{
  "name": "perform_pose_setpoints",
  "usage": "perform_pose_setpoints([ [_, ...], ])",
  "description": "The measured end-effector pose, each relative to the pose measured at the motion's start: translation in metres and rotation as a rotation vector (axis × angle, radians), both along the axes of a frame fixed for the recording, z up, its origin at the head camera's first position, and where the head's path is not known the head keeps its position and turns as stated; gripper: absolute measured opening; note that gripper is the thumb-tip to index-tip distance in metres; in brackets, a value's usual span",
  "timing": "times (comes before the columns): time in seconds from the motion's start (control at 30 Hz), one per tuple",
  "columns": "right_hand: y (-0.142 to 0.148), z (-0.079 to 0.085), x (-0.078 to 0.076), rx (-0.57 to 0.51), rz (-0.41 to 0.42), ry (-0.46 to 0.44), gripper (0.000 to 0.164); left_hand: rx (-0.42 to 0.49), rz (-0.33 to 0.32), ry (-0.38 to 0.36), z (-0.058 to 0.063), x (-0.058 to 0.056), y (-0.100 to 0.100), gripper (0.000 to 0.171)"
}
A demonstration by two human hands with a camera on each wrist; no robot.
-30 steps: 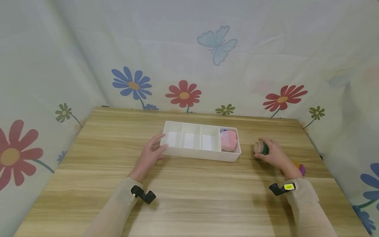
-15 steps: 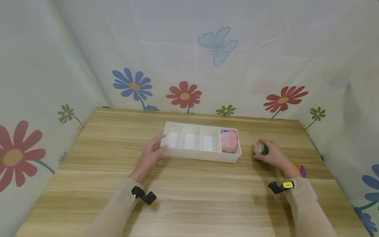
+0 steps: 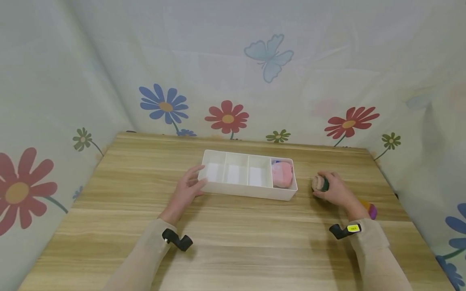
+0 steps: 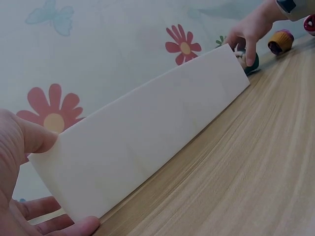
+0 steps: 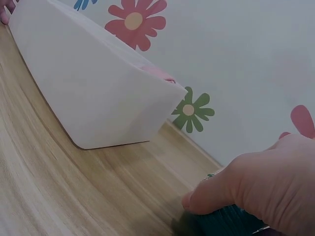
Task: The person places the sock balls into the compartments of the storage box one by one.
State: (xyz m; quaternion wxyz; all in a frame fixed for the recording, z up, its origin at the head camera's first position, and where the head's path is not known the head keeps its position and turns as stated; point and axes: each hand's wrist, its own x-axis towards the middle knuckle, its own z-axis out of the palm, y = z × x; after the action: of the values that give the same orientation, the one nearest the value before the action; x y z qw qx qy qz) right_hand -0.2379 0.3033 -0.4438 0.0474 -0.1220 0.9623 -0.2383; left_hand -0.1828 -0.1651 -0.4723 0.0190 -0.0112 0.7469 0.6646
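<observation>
A white divided box [image 3: 247, 190] lies lengthwise on the table. At its left end, my left hand [image 3: 183, 192] grips the wall, thumb on the near side and fingers round the end. Pink rolled-up socks [image 3: 282, 173] fill the rightmost compartment, with a bit of blue behind them; the other compartments hold nothing. To the right of the box, my right hand [image 3: 336, 190] holds green and beige rolled-up socks [image 3: 317, 183] between thumb and fingers, at table level. The right wrist view shows the thumb across the ribbed green side [image 5: 226, 221]; the fingertips are hidden.
Behind my right wrist lies an orange and purple sock roll [image 3: 372, 211], partly covered by it. The left wrist view also shows a red and white roll [image 4: 310, 23] farther right. A flowered curtain [image 3: 204, 60] borders the wooden table [image 3: 247, 250] at the back and sides.
Both hands stay almost where they were. The green and beige socks turn very slightly in my right hand, and the head view shifts a little.
</observation>
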Motion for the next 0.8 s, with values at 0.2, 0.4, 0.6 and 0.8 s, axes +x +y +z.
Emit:
perform_pose_setpoints([
  [0.2,-0.003,0.005,0.001,-0.024,-0.009,0.034,0.071,0.005,0.002,-0.008,-0.001,-0.001,0.0,0.047],
  [0.4,-0.009,0.013,0.004,-0.018,-0.026,0.04,0.073,0.011,0.002,-0.006,-0.002,-0.001,-0.001,0.045],
  [0.6,-0.016,0.02,0.006,-0.019,-0.038,0.051,0.073,0.006,0.003,-0.002,-0.003,0.0,-0.001,0.045],
  [0.8,-0.025,0.028,0.007,-0.012,-0.033,0.094,0.073,0.009,0.004,0.003,-0.004,0.0,-0.001,0.049],
])
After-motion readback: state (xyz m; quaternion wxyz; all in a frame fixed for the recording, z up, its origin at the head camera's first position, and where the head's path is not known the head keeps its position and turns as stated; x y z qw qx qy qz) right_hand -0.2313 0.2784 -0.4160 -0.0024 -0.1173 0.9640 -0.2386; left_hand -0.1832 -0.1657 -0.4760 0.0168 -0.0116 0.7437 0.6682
